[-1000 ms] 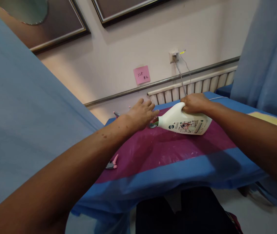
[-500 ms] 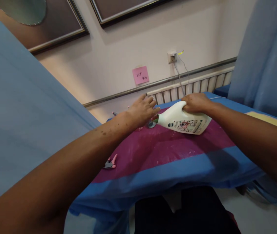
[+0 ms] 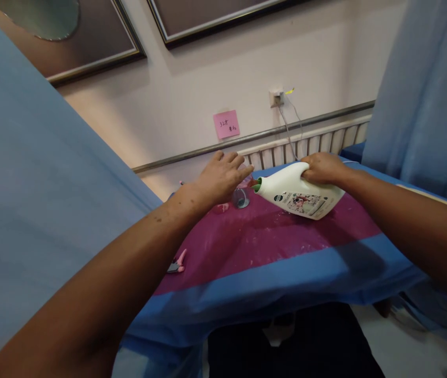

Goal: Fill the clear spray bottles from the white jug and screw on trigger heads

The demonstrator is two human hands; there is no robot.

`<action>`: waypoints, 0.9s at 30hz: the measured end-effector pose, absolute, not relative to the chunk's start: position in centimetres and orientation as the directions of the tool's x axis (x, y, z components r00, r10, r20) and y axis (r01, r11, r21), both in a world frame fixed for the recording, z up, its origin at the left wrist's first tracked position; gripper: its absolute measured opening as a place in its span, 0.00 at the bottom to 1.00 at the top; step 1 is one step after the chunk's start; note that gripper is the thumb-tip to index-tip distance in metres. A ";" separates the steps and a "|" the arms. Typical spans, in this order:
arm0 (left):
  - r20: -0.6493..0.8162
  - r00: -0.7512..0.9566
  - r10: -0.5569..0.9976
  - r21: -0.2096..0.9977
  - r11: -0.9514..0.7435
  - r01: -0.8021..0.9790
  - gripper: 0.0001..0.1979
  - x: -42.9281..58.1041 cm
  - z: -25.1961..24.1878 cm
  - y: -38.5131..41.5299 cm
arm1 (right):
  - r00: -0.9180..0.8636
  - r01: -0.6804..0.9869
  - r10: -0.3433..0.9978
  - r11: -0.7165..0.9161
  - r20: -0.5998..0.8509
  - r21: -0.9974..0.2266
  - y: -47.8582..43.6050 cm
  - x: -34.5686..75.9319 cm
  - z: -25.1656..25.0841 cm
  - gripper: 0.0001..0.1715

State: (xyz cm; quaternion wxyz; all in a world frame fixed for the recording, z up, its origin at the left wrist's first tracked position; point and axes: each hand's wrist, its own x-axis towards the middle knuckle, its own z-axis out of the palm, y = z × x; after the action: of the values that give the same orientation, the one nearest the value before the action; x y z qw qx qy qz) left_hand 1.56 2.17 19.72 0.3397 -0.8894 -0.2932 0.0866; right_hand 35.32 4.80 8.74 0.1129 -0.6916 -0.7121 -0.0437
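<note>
Bottle (image 3: 302, 194) is open and tilted over the mat (image 3: 242, 252), gripped by your right hand's (image 3: 321, 168) fingers. Left hand (image 3: 223, 176) is near its mouth (image 3: 258, 185), grip unclear; outflow done or remaining cannot be told.

- Bottle (image 3: 305, 191): shifted right; its mouth no longer overlaps the cup (image 3: 241, 198).
- Left hand (image 3: 223, 176): moved slightly left, farther from the mouth.
- Cup: now more exposed.

From one head-worn camera, you are looking forward and down over your forearms (image 3: 156, 226) at the near table (image 3: 286, 269) and the wall (image 3: 191, 94) beyond.
</note>
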 end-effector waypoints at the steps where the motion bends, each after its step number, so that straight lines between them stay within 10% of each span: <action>1: 0.051 0.811 0.582 -0.653 -0.595 0.468 0.34 1.5 19.6 2.2 | -0.017 0.995 0.975 0.039 0.221 -0.094 4.8 35.4 8.7 0.24; 15: 0.228 0.652 0.723 -0.329 -0.573 0.750 0.44 -0.6 16.9 2.4 | 0.037 0.995 0.972 -0.013 0.234 -0.101 4.2 36.3 8.6 0.25; 27: 0.413 0.288 0.864 0.552 -0.489 0.676 0.49 -1.8 5.9 3.6 | 0.131 0.963 0.941 -0.046 0.312 -0.264 3.5 41.0 6.0 0.20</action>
State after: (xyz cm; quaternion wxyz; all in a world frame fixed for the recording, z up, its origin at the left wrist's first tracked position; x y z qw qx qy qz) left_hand -1.79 3.56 5.88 -0.1366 -0.7908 -0.4868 -0.3451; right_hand 40.98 3.47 5.98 0.2072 -0.7228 -0.6587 -0.0271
